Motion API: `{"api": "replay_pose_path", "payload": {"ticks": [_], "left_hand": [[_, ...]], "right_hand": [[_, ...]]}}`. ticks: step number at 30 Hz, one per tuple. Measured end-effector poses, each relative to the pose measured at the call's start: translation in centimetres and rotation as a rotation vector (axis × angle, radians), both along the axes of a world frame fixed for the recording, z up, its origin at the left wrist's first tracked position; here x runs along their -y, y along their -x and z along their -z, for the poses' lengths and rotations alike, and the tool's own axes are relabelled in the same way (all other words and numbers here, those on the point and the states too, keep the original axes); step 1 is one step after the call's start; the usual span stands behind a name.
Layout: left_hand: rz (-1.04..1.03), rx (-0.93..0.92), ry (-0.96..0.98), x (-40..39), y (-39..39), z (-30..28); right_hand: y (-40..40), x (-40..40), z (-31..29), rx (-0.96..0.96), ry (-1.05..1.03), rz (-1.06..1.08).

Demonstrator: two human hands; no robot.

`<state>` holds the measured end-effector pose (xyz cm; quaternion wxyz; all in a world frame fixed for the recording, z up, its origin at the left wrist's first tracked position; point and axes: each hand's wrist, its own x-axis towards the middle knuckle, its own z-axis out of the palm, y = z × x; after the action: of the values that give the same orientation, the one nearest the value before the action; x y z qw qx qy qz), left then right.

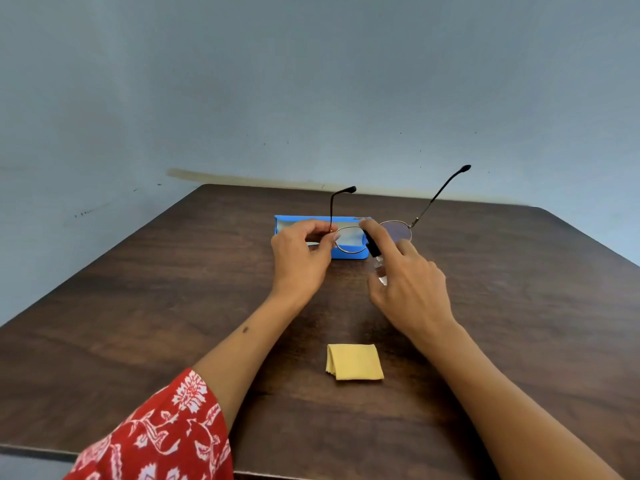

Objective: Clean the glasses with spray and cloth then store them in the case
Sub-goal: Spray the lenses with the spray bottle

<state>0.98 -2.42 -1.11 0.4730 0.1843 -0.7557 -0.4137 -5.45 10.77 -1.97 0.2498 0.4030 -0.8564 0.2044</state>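
Observation:
My left hand [300,256] pinches the thin metal-framed glasses [394,230] at their left hinge and holds them above the table, temples open and pointing away from me. My right hand [408,289] grips a small clear spray bottle [375,258] with a black top, index finger on the nozzle, aimed at the lenses from close by. Behind the glasses lies the open blue case [287,225], partly hidden by my hands. A folded yellow cloth [354,366] rests on the table nearer to me, between my forearms.
The dark wooden table [138,323] ends at a pale blue wall [311,81] behind the case. Its front edge runs along the bottom of the view, under my red patterned sleeve [156,438].

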Motion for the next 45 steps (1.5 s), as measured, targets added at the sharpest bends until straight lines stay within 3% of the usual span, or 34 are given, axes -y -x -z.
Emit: {"api": "replay_pose_path", "payload": {"ticks": [11, 24, 31, 45], "left_hand": [[-0.018, -0.023, 0.039, -0.1, -0.2, -0.3], [-0.041, -0.05, 0.031, 0.2, 0.0, -0.2], [-0.061, -0.046, 0.029, 0.5, 0.0, -0.1], [-0.065, -0.027, 0.028, 0.6, -0.2, -0.3]], "right_hand": [[0.0, -0.3, -0.2, 0.005, -0.037, 0.058], [0.9, -1.1, -0.4, -0.006, 0.243, 0.051], [1.8, -1.9, -0.5, 0.019, 0.133, 0.147], [2.5, -2.2, -0.3, 0.015, 0.171, 0.141]]}}
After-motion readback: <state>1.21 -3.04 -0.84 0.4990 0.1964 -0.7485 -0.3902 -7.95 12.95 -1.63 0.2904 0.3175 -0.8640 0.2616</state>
